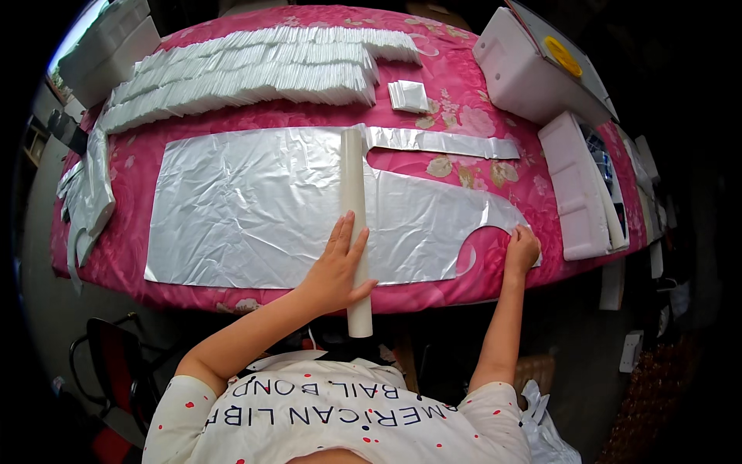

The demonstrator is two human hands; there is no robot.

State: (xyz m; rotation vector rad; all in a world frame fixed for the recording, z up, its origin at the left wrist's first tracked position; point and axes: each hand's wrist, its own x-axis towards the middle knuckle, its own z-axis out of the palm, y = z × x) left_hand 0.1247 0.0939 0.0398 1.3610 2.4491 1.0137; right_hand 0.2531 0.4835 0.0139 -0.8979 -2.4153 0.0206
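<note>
Tube (pixel 352 170) lies crosswise over sheet (pixel 239 201) on worktop (pixel 456 66). Left hand (pixel 336 267) rests flat on tube, unclenched; right hand (pixel 522 249) pinches sheet at its narrow right end.

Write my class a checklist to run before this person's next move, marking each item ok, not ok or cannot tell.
1. Tube across the sheet: ok.
2. Left hand on the tube: ok.
3. Right hand at the sheet's narrow end: ok.
4. That hand's grip firm: cannot tell.
5. Sheet smooth: not ok, creased.
6. Tube wholly over the table: not ok, near end juts past the edge.
</note>
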